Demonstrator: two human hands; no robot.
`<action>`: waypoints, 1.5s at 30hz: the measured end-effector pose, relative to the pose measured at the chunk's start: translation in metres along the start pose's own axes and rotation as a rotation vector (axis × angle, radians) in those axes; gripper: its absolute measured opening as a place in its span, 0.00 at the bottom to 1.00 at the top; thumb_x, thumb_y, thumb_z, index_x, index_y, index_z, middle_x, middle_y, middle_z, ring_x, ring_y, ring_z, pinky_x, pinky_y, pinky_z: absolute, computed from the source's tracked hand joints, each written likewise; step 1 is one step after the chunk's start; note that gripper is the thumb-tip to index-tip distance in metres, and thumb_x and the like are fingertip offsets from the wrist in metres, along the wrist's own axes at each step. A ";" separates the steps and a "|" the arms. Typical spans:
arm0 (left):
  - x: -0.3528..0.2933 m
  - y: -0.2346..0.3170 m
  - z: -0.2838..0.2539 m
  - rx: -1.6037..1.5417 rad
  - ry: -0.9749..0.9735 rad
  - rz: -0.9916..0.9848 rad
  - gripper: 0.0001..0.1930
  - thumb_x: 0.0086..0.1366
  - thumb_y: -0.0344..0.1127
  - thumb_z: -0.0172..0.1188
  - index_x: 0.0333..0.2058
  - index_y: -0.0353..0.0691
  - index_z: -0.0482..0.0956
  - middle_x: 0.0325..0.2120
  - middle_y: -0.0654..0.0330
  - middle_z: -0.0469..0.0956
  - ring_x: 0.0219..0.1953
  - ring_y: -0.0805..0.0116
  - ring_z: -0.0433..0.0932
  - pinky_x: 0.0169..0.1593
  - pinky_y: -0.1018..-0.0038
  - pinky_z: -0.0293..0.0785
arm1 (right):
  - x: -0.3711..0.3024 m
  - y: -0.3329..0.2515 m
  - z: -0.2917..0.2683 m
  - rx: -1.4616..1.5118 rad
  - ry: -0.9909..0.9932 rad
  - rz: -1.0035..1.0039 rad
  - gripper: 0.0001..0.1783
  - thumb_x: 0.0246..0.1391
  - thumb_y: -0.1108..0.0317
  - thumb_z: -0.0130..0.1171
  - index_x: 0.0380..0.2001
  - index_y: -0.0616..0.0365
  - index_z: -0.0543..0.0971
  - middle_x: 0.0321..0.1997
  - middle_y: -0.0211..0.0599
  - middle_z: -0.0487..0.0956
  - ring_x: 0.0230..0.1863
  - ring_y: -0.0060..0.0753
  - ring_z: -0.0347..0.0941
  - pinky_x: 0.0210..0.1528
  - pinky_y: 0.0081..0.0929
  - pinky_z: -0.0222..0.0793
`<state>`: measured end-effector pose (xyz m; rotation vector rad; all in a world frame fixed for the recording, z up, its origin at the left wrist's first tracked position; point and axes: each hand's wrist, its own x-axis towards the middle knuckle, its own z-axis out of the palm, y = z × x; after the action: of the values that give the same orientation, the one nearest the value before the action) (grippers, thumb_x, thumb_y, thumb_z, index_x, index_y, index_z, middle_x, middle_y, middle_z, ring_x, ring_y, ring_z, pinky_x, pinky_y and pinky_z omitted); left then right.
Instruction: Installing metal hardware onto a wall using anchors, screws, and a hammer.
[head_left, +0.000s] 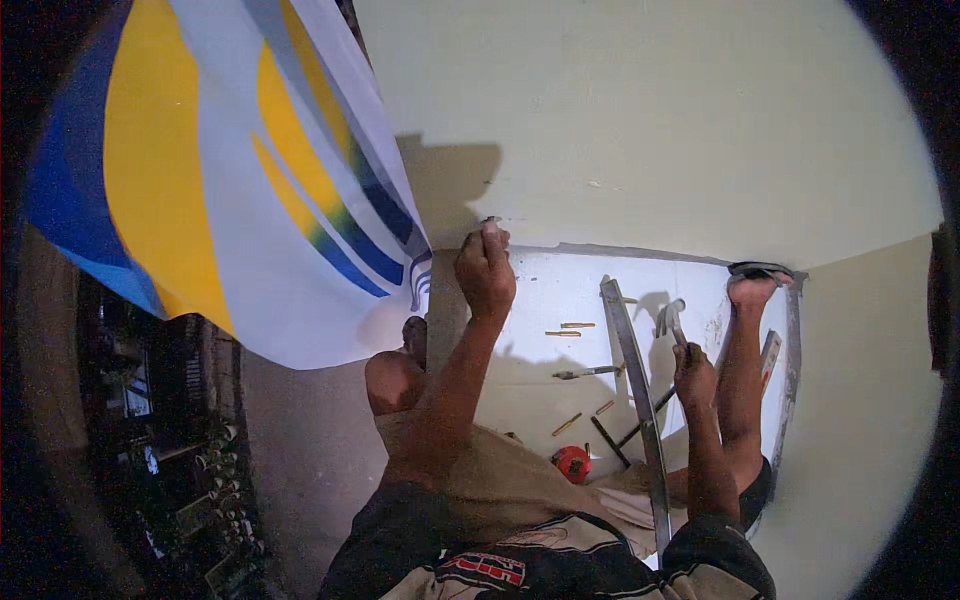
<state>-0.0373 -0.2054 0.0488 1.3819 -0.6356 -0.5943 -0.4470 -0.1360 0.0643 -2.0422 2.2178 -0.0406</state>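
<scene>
1. We are watching the left hand pressing narrowed fingers to the far wall; we cannot tell what they are pinching.
2. The right hand is gripping a hammer right of a long metal bar; a stray swing could be bruising the left fingers or knocking the bar.
3. Smooth cream paint is meeting rough gray edging; glossy striped fabric is hanging left; a rounded red tape measure is resting near.
</scene>
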 end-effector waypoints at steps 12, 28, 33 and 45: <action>-0.004 -0.002 -0.009 -0.199 0.104 -0.210 0.21 0.70 0.54 0.54 0.33 0.40 0.78 0.23 0.64 0.76 0.22 0.73 0.71 0.29 0.72 0.70 | 0.006 0.021 0.057 0.156 0.171 -0.069 0.16 0.60 0.53 0.54 0.40 0.55 0.77 0.38 0.47 0.80 0.38 0.55 0.78 0.37 0.50 0.74; 0.003 0.022 -0.010 -0.366 -0.068 -0.431 0.17 0.71 0.51 0.53 0.33 0.42 0.75 0.20 0.67 0.71 0.18 0.76 0.68 0.23 0.76 0.67 | 0.020 -0.026 0.036 0.100 0.397 -0.138 0.17 0.57 0.59 0.62 0.43 0.61 0.78 0.42 0.51 0.76 0.43 0.55 0.72 0.46 0.47 0.70; -0.005 0.022 0.009 -0.558 -0.001 -0.454 0.17 0.71 0.51 0.52 0.32 0.44 0.74 0.19 0.69 0.69 0.17 0.78 0.65 0.23 0.77 0.64 | 0.036 -0.138 -0.012 0.533 0.447 -0.334 0.13 0.58 0.69 0.61 0.45 0.62 0.78 0.44 0.44 0.75 0.47 0.43 0.73 0.51 0.35 0.68; 0.006 0.039 -0.016 -0.645 -0.098 -0.843 0.16 0.72 0.50 0.50 0.30 0.47 0.74 0.21 0.70 0.70 0.19 0.79 0.65 0.23 0.79 0.61 | 0.067 -0.341 -0.001 1.452 -0.519 -0.045 0.20 0.69 0.53 0.46 0.39 0.58 0.79 0.31 0.29 0.77 0.32 0.23 0.70 0.36 0.24 0.67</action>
<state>-0.0217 -0.1946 0.0865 0.9559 0.1198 -1.4023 -0.1145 -0.2315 0.0958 -1.0433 1.1065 -0.7559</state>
